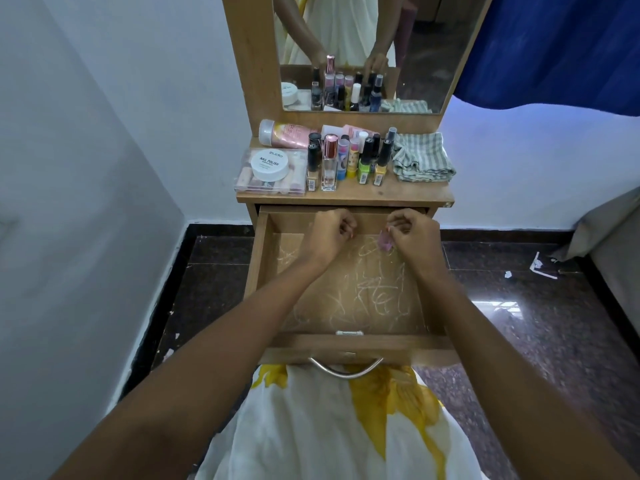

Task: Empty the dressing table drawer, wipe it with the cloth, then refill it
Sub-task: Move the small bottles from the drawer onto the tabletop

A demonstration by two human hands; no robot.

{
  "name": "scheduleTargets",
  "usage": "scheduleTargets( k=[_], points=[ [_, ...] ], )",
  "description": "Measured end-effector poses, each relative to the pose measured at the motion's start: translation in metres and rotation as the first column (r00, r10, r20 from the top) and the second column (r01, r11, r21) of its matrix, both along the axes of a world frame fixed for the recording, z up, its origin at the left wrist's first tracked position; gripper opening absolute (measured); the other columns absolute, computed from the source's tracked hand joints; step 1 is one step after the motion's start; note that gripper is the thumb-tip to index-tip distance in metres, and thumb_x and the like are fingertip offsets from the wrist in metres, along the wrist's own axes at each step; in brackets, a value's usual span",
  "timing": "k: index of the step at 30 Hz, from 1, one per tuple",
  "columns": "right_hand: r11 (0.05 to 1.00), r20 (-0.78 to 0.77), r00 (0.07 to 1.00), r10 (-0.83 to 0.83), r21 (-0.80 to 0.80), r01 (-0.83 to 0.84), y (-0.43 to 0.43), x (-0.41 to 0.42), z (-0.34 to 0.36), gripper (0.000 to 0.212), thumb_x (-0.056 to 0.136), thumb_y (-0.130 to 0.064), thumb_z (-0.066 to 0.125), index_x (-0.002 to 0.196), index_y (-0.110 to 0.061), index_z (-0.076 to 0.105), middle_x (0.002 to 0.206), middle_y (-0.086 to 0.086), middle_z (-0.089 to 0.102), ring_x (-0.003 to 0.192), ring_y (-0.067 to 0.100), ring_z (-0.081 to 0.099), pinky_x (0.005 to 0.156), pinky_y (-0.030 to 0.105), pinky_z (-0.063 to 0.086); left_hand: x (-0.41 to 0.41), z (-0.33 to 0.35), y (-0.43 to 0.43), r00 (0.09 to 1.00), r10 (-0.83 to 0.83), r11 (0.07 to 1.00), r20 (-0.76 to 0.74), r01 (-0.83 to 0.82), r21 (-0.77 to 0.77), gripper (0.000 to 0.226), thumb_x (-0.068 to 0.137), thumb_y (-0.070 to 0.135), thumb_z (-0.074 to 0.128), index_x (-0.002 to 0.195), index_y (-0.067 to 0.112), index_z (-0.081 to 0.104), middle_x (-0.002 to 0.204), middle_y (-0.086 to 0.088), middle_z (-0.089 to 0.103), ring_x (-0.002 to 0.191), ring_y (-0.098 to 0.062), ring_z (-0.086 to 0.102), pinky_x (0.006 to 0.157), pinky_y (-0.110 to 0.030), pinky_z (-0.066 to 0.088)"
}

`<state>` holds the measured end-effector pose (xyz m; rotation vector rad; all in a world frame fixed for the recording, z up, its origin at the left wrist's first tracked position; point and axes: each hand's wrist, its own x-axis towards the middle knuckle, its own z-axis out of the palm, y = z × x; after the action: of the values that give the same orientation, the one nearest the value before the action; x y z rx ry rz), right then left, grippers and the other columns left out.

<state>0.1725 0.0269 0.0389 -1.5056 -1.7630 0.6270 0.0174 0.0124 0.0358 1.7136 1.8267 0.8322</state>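
Her right hand (414, 233) is down in the back of the drawer (260, 271), fingers curled, pinching a small pink thing (385, 243) that is too blurred to name. The left hand (329, 232) sits just beside it, also at the back wall, its fingers curled in. I cannot tell whether it holds anything. The two hands are near each other but apart.

The drawer is pulled well out toward her, its metal handle (346, 370) over her white and yellow dress. Its wooden bottom shows bare, covered with pale scribbled lines.

On the table top (346, 197) above, a row of small bottles (346, 161) stands upright in the middle. To their left lies a clear box (249, 178) with a white jar (270, 164) marked "nail polish" on top, and behind that a pink bottle (291, 133) lies on its side. The striped cloth (424, 157) is bunched at the right end of the top, just beside the bottles.

The mirror (433, 46) rises behind. A blue curtain (554, 46) hangs to the right, and paper scraps (543, 266) lie on the dark floor (519, 323).
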Motion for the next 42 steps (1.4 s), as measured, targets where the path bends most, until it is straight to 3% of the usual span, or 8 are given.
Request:
scheduleTargets(
  k=[2, 6, 13, 24, 31, 37, 42],
  points=[
    [0.999, 0.018, 0.999, -0.035, -0.019, 0.035, -0.003, 0.009, -0.006, 0.019, 0.083, 0.006, 0.056, 0.098, 0.002, 0.067, 0.093, 0.016, 0.068, 0.077, 0.013, 0.057, 0.065, 0.006, 0.044, 0.011, -0.010, 0.002, 0.999, 0.005, 1.000, 0.036, -0.004, -0.025, 0.017, 0.081, -0.005, 0.060, 0.092, 0.005, 0.068, 0.089, -0.011, 0.071, 0.076, -0.012, 0.059, 0.081, -0.034, 0.055],
    [0.993, 0.030, 0.993, -0.116, -0.026, 0.116, -0.004, 0.022, -0.014, 0.017, 0.082, 0.006, 0.057, 0.096, 0.003, 0.066, 0.094, 0.020, 0.068, 0.078, 0.015, 0.056, 0.075, 0.028, 0.051, 0.032, -0.024, 0.007, 0.997, 0.006, 1.000, 0.079, -0.003, -0.031, 0.020, 0.079, -0.004, 0.063, 0.096, 0.006, 0.068, 0.092, -0.010, 0.070, 0.081, -0.021, 0.063, 0.080, -0.038, 0.054],
    [0.978, 0.012, 0.978, -0.210, -0.008, 0.210, 0.009, 0.031, -0.023, 0.028, 0.080, 0.004, 0.063, 0.107, 0.004, 0.061, 0.109, 0.022, 0.061, 0.100, 0.029, 0.059, 0.077, 0.014, 0.037, 0.059, -0.037, 0.025, 0.985, 0.041, 0.999, 0.165, -0.037, -0.026, 0.040, 0.075, -0.006, 0.066, 0.114, 0.004, 0.062, 0.108, -0.013, 0.066, 0.100, -0.025, 0.062, 0.088, -0.038, 0.051],
    [0.992, 0.062, 0.994, -0.087, -0.089, 0.092, 0.033, 0.037, -0.032, 0.049, 0.074, 0.004, 0.069, 0.120, 0.002, 0.053, 0.120, 0.021, 0.053, 0.114, 0.032, 0.052, 0.099, 0.040, 0.044, 0.068, -0.058, 0.049, 0.981, 0.023, 0.998, 0.194, -0.012, -0.057, 0.053, 0.071, -0.008, 0.069, 0.122, 0.004, 0.057, 0.111, -0.018, 0.062, 0.100, -0.028, 0.062, 0.090, -0.039, 0.052],
    [0.991, 0.104, 0.992, -0.073, -0.101, 0.084, 0.040, 0.037, -0.037, 0.046, 0.073, 0.000, 0.071, 0.116, -0.003, 0.057, 0.119, 0.017, 0.055, 0.111, 0.032, 0.054, 0.094, 0.045, 0.047, 0.068, -0.060, 0.050, 0.987, 0.001, 1.000, 0.159, 0.004, -0.027, 0.054, 0.069, -0.007, 0.071, 0.120, 0.005, 0.057, 0.115, -0.017, 0.060, 0.103, -0.029, 0.061, 0.092, -0.039, 0.051],
    [0.991, 0.133, 0.987, -0.086, -0.093, 0.099, 0.040, 0.037, -0.038, 0.038, 0.075, -0.002, 0.069, 0.112, -0.004, 0.059, 0.112, 0.016, 0.061, 0.106, 0.031, 0.055, 0.089, 0.042, 0.048, 0.066, -0.057, 0.046, 0.983, -0.006, 0.999, 0.182, 0.014, -0.043, 0.046, 0.074, -0.001, 0.070, 0.117, 0.007, 0.056, 0.108, -0.013, 0.066, 0.090, -0.019, 0.062, 0.074, -0.019, 0.044],
    [0.992, 0.110, 0.992, -0.067, -0.098, 0.078, 0.036, 0.037, -0.036, 0.037, 0.073, -0.004, 0.072, 0.108, -0.003, 0.060, 0.108, 0.016, 0.064, 0.102, 0.030, 0.057, 0.084, 0.041, 0.050, 0.064, -0.054, 0.042, 0.973, 0.051, 0.998, 0.227, -0.042, -0.043, 0.046, 0.071, 0.005, 0.076, 0.113, 0.008, 0.057, 0.103, -0.012, 0.070, 0.093, -0.023, 0.067, 0.082, -0.035, 0.055]
  ],
)
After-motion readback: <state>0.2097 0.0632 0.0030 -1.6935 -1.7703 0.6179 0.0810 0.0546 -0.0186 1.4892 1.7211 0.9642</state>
